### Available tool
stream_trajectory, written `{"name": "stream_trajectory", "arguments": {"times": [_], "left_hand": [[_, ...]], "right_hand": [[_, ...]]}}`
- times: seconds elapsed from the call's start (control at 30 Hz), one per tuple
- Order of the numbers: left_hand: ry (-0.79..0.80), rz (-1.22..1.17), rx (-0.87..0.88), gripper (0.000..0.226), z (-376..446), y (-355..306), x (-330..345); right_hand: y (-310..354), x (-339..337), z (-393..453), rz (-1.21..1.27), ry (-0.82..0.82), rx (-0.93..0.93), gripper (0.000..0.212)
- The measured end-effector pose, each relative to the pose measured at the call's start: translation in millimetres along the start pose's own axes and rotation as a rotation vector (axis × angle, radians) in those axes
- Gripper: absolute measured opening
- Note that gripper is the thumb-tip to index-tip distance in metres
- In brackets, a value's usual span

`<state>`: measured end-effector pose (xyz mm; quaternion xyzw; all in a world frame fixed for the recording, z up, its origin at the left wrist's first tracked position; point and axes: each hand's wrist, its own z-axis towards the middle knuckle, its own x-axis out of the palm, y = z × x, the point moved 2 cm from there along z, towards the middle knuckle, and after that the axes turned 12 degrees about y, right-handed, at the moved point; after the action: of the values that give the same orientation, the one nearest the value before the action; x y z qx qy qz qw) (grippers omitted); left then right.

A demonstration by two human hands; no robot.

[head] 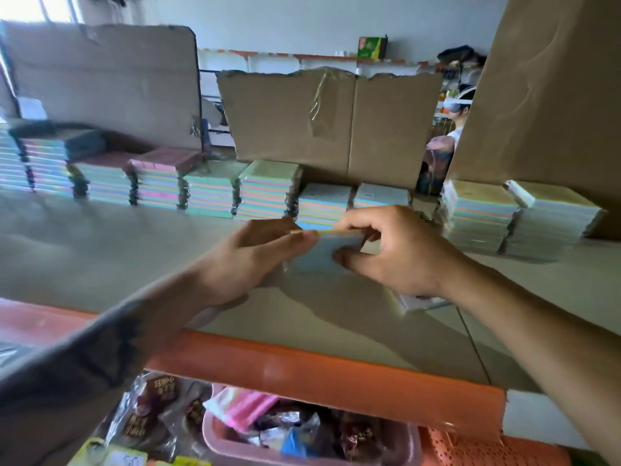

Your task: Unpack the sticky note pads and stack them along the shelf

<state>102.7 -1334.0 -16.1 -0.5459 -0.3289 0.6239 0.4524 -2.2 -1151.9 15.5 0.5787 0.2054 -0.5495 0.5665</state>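
Beyond my hands, I count roughly eleven stacks of sticky note pads (208, 193) along the shelf (100, 250). My left hand (255, 260) and right hand (396, 253) both pinch one blue pad (319, 253) between them.

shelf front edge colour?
Orange, on the shelf's front edge; head view shows it.

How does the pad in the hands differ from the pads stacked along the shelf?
The held pad is single, tilted, and held off the shelf by the left hand and right hand; the stacked pads lie flat in piles on the shelf. The held pad shows a blue face, the stacked pads multicoloured edges. Both seem the same product.
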Motion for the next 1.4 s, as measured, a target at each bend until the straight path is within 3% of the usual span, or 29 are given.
{"name": "stream_trajectory", "arguments": {"times": [0.13,0.37,0.47,0.57,0.63,0.7,0.8,0.9,1.1,1.3,1.4], "left_hand": [[0.034,-0.024,0.013,0.041,0.7,4.1,0.2],[-0.114,-0.026,0.058,0.033,1.2,9.0,-10.5],[-0.16,-0.067,0.082,0.034,1.5,5.1,-14.1],[-0.176,-0.054,0.088,0.019,2.4,2.5,-16.0],[-0.192,-0.076,0.1,0.027,3.8,3.7,-15.9],[-0.209,-0.077,0.11,0.037,5.4,3.8,-14.7],[-0.159,-0.034,0.091,0.037,8.2,3.0,-11.3],[-0.062,0.012,0.076,0.038,9.7,1.4,-6.2],[0.026,0.065,0.054,0.029,16.1,1.1,-0.4],[0.05,0.059,0.095,0.049,16.4,-0.9,3.1],[-0.04,0.17,0.103,0.054,11.3,1.1,-4.5]], "right_hand": [[-9.7,-0.6,-1.7,0.223,-0.041,0.036,0.018],[-6.6,1.6,2.0,0.593,-0.121,0.014,0.023],[-4.3,-0.1,0.1,0.497,-0.128,0.027,0.031],[-4.3,5.0,-4.3,0.333,-0.12,0.079,0.035],[-6.6,8.9,-8.9,0.231,-0.212,0.095,0.04],[-4.9,6.2,-15.6,0.068,-0.295,-0.001,0.048],[3.4,-2.0,-23.9,-0.226,-0.187,-0.22,0.055],[9.4,-1.5,-23.2,-0.483,-0.04,-0.289,0.051],[6.9,-4.6,-23.3,-0.493,-0.052,-0.314,0.043],[7.3,-7.0,-23.2,-0.489,0.024,-0.252,0.054],[-2.4,-27.4,-19.6,-0.365,0.012,-0.168,0.058]]}}
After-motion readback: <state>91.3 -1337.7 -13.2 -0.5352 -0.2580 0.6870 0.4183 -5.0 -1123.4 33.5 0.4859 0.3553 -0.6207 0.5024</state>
